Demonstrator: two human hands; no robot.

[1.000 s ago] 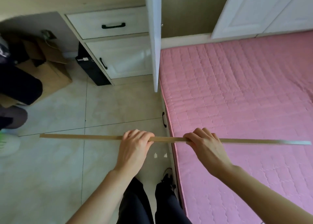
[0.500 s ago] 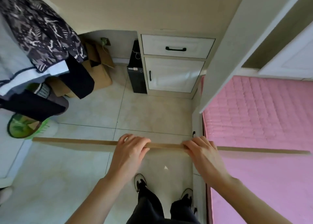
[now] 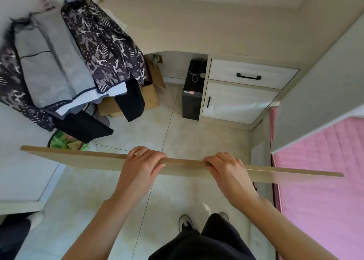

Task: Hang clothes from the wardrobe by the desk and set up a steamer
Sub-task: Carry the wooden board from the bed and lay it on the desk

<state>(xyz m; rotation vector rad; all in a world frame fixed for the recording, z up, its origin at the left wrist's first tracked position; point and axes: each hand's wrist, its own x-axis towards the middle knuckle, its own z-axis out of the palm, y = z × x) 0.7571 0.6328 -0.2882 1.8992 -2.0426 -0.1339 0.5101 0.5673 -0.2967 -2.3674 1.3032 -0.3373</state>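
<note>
A long, thin, light wooden board (image 3: 78, 157) stretches level across the view at waist height. My left hand (image 3: 140, 166) grips its top edge left of centre, and my right hand (image 3: 226, 170) grips it right of centre. Several garments hang at the upper left: a dark patterned one (image 3: 106, 45), a grey one (image 3: 45, 62) and black pieces (image 3: 132, 102) below them. The desk (image 3: 177, 29) runs along the far wall behind them. No steamer can be made out.
A white drawer and cupboard unit (image 3: 246, 94) stands under the desk, with a black computer tower (image 3: 192, 102) beside it. Cardboard boxes (image 3: 149, 94) lie under the desk. A pink mattress (image 3: 319, 181) fills the right side. A white wardrobe door (image 3: 315, 94) hangs over it. A green basket (image 3: 63, 141) sits on the tiled floor.
The view has swung left from the mattress toward the desk and hanging clothes. Both hands kept their grip, and the board's flat face has tilted more into sight.
</note>
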